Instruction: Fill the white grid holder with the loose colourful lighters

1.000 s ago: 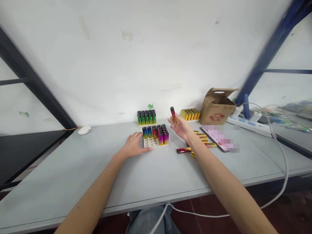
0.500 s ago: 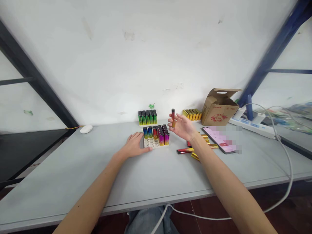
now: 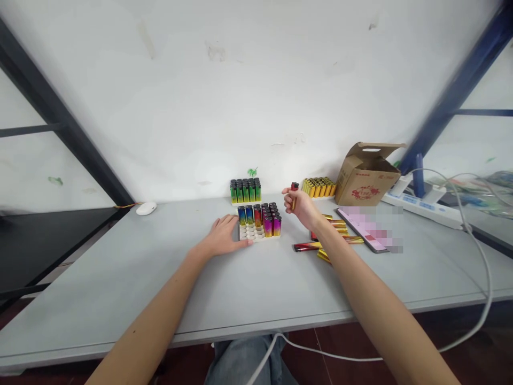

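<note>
My right hand (image 3: 302,207) is closed around a red-and-gold lighter (image 3: 294,187), held upright above the table with its dark top showing. Much of the lighter's body is hidden by the fingers. At the left side of a white tray (image 3: 250,235) lies my left hand (image 3: 224,235), fingers stretched out and thumb at the tray's front edge. In that tray stand blue lighters (image 3: 246,215), a red lighter (image 3: 257,215) and several purple lighters (image 3: 272,226); some front holes hold nothing. Loose red-and-gold lighters (image 3: 306,247) lie under and beside my right forearm.
Behind stand a tray of green lighters (image 3: 246,191) and a group of yellow lighters (image 3: 319,188). To the right are an open cardboard box (image 3: 363,182), a phone (image 3: 364,230) and a power strip (image 3: 428,208) with a white cable. A white mouse-like object (image 3: 146,208) lies left.
My right hand has turned, and its fingers have closed further round the lighter, so less of it shows. My left hand stays by the tray. The view has shifted slightly.
</note>
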{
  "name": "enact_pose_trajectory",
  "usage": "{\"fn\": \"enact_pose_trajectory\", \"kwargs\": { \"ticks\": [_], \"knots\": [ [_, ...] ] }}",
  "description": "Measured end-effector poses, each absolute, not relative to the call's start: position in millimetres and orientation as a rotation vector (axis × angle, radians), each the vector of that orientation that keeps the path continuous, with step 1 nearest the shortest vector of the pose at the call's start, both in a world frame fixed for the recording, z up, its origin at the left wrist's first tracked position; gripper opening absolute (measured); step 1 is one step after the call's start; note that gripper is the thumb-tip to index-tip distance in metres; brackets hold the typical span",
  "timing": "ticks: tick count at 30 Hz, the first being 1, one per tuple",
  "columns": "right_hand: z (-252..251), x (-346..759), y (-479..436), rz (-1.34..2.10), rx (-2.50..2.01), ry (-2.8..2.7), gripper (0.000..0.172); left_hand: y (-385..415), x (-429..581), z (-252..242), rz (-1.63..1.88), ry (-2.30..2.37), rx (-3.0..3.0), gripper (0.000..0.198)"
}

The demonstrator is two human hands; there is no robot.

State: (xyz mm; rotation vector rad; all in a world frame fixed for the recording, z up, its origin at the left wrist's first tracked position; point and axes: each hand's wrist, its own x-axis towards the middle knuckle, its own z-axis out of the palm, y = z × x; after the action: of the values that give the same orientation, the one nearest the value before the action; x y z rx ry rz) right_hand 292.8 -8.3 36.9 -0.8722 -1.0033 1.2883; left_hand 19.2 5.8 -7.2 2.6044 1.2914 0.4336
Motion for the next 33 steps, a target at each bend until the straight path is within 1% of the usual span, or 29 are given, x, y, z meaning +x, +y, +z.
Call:
{"fn": "enact_pose_trajectory", "kwargs": {
  "ticks": [1, 4, 7, 24, 28, 33],
  "knots": [
    [38, 292, -9, 1.332, -0.855, -0.987, 0.022, 6, 19, -7, 0.432, 1.294, 2.603, 0.08],
    [42, 290, -11, 1.415, -0.821, -0.962, 0.039, 6, 19, -8, 0.436, 1.301, 2.597, 0.079],
    [43, 289, -13, 1.419, -0.815, -0.961, 0.044, 6, 19, -7, 0.441, 1.296, 2.592, 0.079],
    [36, 281, -8, 1.441, -0.881, -0.934, 0.016, -1, 22, 1, 0.431, 1.293, 2.597, 0.075],
    [35, 280, -7, 1.409, -0.895, -0.919, 0.016, 1, 21, -1, 0.422, 1.287, 2.611, 0.078],
    [31, 276, -6, 1.402, -0.933, -0.989, 0.02, 3, 20, -4, 0.428, 1.28, 2.617, 0.076]
  ]
}}
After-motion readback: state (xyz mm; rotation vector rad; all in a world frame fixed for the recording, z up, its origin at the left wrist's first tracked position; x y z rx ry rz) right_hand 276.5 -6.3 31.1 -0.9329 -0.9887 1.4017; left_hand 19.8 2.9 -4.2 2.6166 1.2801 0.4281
